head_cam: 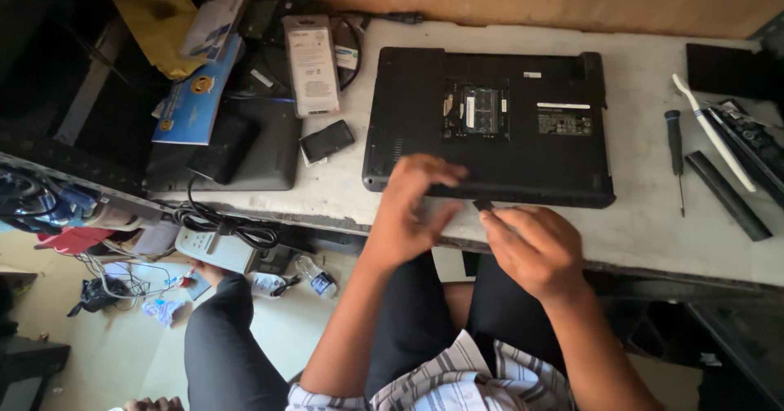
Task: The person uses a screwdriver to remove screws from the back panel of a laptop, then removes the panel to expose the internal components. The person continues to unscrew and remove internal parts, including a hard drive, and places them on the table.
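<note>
— What's in your grip?
— Your right hand (pixel 535 247) pinches a small black piece (pixel 483 204) at the upturned laptop's (pixel 490 125) near edge; your left hand (pixel 412 211) rests spread on that edge, holding nothing.
— Where?
— At the tabletop's (pixel 653 223) front edge. You seem mid-disassembly; steady it, pull gently.

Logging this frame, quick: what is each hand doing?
Left hand: open, fingers resting on the laptop.
Right hand: pinching a small black part.

Laptop's (pixel 488 125) front edge partly behind left hand (pixel 412 215); small black piece (pixel 483 205) indistinct.
</note>
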